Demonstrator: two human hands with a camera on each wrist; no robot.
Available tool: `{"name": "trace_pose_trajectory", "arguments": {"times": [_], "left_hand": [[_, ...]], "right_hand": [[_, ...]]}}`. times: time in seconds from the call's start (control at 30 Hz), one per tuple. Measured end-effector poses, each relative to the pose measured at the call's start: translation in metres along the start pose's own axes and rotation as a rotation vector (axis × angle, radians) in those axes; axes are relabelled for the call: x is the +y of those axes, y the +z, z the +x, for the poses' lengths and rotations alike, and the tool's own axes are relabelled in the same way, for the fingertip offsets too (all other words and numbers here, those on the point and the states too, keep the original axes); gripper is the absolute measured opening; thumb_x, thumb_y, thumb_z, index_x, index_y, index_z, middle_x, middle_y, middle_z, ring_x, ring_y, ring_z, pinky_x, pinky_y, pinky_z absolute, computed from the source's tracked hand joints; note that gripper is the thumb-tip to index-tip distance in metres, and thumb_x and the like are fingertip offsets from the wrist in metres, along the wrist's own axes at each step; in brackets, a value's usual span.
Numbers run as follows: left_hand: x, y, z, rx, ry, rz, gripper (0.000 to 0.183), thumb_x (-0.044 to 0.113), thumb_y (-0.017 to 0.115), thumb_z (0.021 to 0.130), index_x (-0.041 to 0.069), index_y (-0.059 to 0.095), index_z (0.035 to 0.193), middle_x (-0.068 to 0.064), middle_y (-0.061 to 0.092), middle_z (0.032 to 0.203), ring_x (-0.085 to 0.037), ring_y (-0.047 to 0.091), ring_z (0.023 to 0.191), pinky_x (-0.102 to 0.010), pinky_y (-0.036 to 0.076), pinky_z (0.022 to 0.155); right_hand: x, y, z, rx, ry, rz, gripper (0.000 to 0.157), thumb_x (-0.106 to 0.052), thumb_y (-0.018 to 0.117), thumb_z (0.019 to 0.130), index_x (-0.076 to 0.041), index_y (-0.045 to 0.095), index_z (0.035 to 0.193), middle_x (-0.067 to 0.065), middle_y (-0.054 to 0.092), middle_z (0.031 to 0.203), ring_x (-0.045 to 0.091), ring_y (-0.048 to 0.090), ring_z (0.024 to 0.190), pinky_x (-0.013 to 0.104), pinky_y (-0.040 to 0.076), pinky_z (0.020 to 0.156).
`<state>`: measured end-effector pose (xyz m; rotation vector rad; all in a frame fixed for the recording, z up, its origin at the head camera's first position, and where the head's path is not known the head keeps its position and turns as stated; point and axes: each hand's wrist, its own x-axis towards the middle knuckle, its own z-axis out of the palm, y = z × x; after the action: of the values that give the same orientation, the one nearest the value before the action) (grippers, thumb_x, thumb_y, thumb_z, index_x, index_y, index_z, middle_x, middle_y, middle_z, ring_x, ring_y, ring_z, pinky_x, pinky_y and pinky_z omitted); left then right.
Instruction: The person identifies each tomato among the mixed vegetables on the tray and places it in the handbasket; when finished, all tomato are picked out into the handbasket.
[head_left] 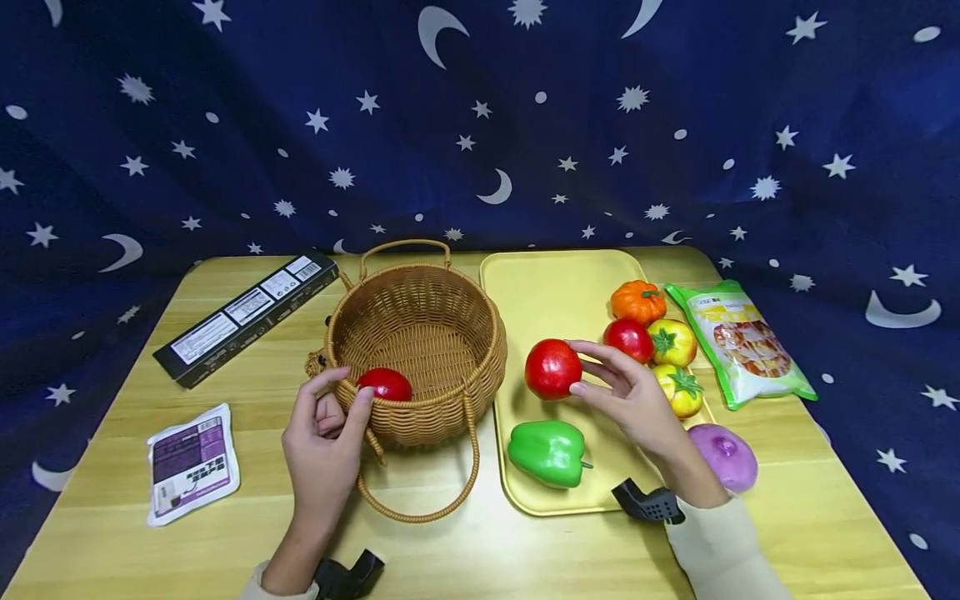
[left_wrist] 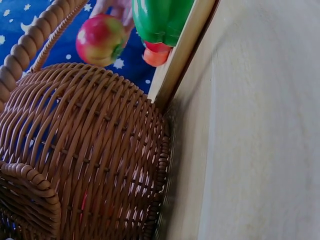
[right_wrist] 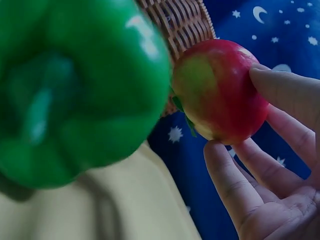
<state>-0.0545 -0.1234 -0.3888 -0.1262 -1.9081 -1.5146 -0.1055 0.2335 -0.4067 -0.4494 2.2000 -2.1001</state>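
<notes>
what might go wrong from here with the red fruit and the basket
The smooth red fruit sits in the fingertips of the right hand, so it might slip out.

If it is dropped into the wicker basket, it could knock the red item already inside.

The purple onion lies close to the right forearm in the head view, so a sideways move might roll it.

Red-and-yellow fruit [right_wrist: 222, 92], green pepper [head_left: 548, 452]
</notes>
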Motion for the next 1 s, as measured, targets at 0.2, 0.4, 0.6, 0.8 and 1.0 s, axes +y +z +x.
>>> {"name": "trace_pose_trajectory", "arguments": {"times": [0.2,0.4,0.6,0.8,1.0], "left_hand": [[0.000,-0.003,0.000,-0.007,-0.017,0.005,0.032,-0.012,0.073,0.086,-0.009,0.065,0.117,-0.007,0.026,0.061,-0.012,0.026,0.056,-0.025,0.023,0.052],[0.000,-0.005,0.001,-0.007,-0.033,0.003,0.033,-0.011,0.074,0.086,-0.009,0.065,0.118,-0.006,0.026,0.062,-0.011,0.026,0.056,-0.025,0.024,0.052],[0.002,-0.005,0.002,-0.011,-0.029,0.004,0.033,-0.012,0.074,0.086,-0.008,0.065,0.117,-0.008,0.025,0.061,-0.012,0.026,0.056,-0.025,0.024,0.053],[0.005,-0.005,0.001,-0.022,-0.042,0.013,0.033,-0.012,0.074,0.085,-0.009,0.064,0.117,-0.013,0.026,0.061,-0.011,0.027,0.057,-0.025,0.024,0.054],[0.003,-0.004,0.001,-0.005,0.001,-0.003,0.033,-0.013,0.073,0.084,-0.009,0.064,0.116,-0.010,0.024,0.062,-0.013,0.026,0.057,-0.025,0.024,0.055]], "right_hand": [[-0.016,0.005,0.008,-0.019,-0.015,-0.029,0.051,0.006,0.070,0.093,0.001,0.056,0.141,0.012,0.055,0.143,0.023,0.058,0.128,0.033,0.053,0.095],[-0.031,0.008,0.016,-0.013,-0.038,-0.065,0.052,0.006,0.072,0.091,-0.001,0.058,0.140,0.012,0.055,0.143,0.023,0.059,0.126,0.033,0.053,0.094],[-0.049,0.013,0.029,-0.031,-0.048,-0.086,0.051,0.002,0.073,0.092,-0.004,0.058,0.141,0.013,0.055,0.143,0.024,0.059,0.127,0.033,0.052,0.096],[-0.065,0.017,0.045,-0.073,0.004,-0.130,0.050,-0.006,0.076,0.093,-0.011,0.060,0.141,0.008,0.055,0.143,0.025,0.059,0.127,0.034,0.054,0.094],[-0.088,0.020,0.063,-0.124,-0.012,-0.191,0.052,-0.010,0.077,0.092,-0.013,0.060,0.141,0.005,0.058,0.142,0.027,0.060,0.126,0.034,0.054,0.094]]}}
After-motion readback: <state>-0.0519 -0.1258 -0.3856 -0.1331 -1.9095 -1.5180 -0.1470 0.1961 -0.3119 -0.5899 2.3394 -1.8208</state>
